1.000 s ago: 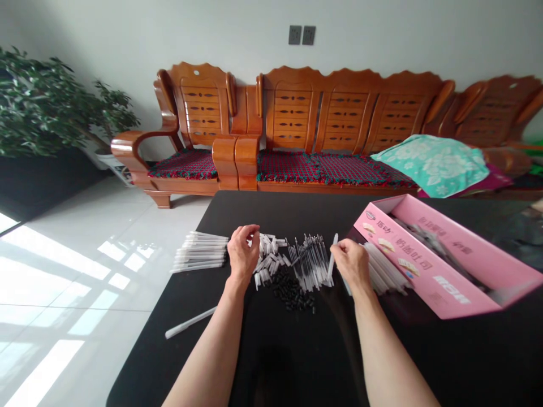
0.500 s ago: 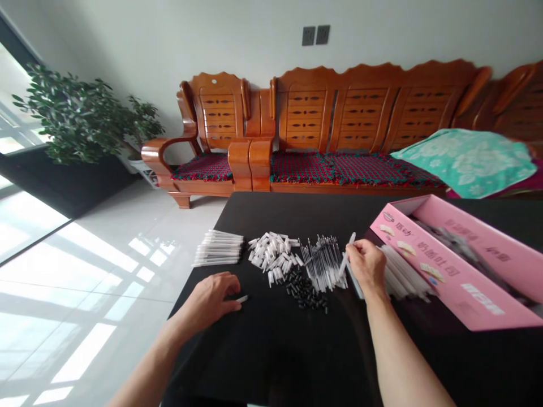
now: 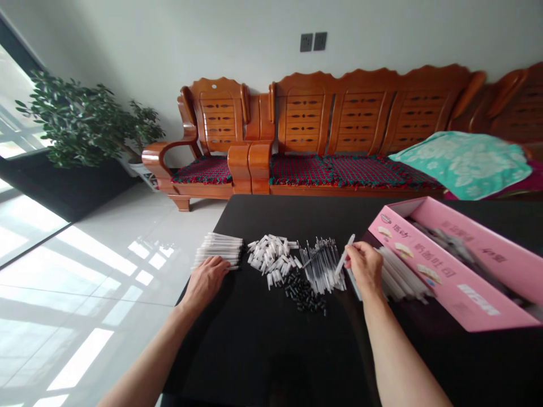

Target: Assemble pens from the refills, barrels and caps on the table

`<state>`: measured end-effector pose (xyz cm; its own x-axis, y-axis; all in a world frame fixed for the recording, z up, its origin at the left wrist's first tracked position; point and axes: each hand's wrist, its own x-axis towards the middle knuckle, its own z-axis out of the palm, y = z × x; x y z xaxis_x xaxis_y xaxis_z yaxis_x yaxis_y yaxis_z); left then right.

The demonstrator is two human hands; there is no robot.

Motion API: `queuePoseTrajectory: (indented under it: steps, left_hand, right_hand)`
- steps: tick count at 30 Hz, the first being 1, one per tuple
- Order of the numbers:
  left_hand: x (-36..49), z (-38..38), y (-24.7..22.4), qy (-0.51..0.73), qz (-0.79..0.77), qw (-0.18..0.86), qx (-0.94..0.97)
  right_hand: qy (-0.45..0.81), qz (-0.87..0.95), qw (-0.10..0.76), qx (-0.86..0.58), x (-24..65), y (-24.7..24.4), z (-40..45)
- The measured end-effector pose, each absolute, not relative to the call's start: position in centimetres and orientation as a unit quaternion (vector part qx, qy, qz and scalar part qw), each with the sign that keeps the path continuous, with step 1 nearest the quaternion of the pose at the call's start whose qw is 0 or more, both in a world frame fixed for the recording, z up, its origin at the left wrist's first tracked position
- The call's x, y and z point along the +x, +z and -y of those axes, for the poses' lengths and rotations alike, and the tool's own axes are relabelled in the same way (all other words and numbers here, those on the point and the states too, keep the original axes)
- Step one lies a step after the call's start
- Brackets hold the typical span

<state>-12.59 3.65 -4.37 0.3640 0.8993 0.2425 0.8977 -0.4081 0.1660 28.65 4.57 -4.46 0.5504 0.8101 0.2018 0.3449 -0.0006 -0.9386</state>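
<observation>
Left hand (image 3: 208, 279): fingers at near edge of white pen row (image 3: 220, 244); cannot tell whether they grasp one.
Right hand (image 3: 365, 264): pinches white tube (image 3: 345, 255), which slants up past the fingertips.
White tube: at the right hand's left side, over the refills (image 3: 322, 265).
White tips (image 3: 269, 252): between pen row and refills.
Black plugs (image 3: 304, 293): heaped nearer the wearer.
Pink box (image 3: 432, 264): right of right hand.

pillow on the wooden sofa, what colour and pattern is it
The pillow is turquoise with a pale flower pattern, best seen in the head view.
</observation>
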Motion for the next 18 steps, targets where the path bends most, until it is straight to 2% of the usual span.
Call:
queuePoseTrajectory:
  steps: [3, 5, 12, 18]
  left_hand:
    - [-12.8, -3.8, -5.0, 0.162, -0.54, 0.012, 0.826]
    - [-12.6, -3.7, -5.0, 0.168, -0.537, 0.017, 0.826]
    - [-8.3, -3.9, -3.2, 0.258, -0.564, 0.035, 0.784]
    - [0.1, -5.3, -2.5, 0.339, -0.542, 0.149, 0.754]
  right_hand:
    - [0.32, 0.339, 0.653, -0.596, 28.1, -4.2, -4.7]
    - [0.369, 0.304, 0.677, -0.559, 27.9, -4.2, -4.9]
    - [0.428, 0.289, 0.704, -0.488, 27.8, -4.5, -5.0]
    - [0.436, 0.292, 0.717, -0.459, 27.5, -4.8, -5.1]
